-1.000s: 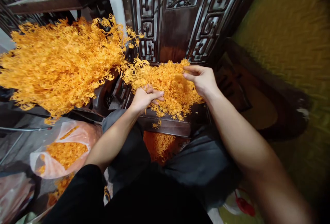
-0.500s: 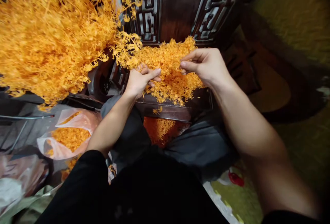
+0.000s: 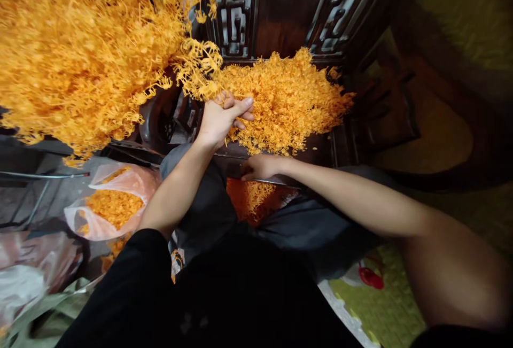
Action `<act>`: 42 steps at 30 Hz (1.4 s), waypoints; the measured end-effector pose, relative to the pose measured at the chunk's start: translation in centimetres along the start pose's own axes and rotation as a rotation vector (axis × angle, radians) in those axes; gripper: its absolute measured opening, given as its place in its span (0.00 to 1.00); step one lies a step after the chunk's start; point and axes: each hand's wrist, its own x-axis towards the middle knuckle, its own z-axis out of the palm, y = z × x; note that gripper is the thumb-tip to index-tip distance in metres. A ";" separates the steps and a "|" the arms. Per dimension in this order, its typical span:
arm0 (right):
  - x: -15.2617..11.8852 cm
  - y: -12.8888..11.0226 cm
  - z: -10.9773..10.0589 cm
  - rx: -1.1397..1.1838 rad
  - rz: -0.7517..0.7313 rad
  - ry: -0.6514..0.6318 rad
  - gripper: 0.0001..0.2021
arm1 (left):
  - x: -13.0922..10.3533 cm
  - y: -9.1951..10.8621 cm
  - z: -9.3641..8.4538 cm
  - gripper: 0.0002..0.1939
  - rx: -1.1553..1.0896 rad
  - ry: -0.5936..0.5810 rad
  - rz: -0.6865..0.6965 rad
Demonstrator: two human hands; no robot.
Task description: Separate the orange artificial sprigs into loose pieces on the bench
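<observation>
My left hand [image 3: 218,122] is closed, thumb laid over curled fingers, at the left edge of a heap of small orange plastic sprigs [image 3: 290,102]. Whatever its fingers hold is hidden against the orange. Lower down, my right hand [image 3: 262,166] reaches over the front edge of the dark wooden seat [image 3: 312,147] with its fingers curled downward. I cannot make out what is in them. Just below it, between my knees, a red container [image 3: 236,193] holds more orange pieces.
A large mass of stringy orange plastic pieces [image 3: 80,54] fills the upper left. A pinkish plastic bag [image 3: 150,182] with orange bits stands on the floor at left. Behind the heap rises a carved wooden backrest [image 3: 284,11]. A red object [image 3: 371,278] lies on a green mat [image 3: 395,305].
My right hand has moved down and left from the heap to the seat's front edge, where a loose orange sprig showed before. My left hand has stayed nearly in place.
</observation>
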 end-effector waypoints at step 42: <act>-5.3 7.6 -15.2 1.087 0.042 1.222 0.20 | -3.2 -1.4 2.7 0.31 0.225 -0.412 -0.328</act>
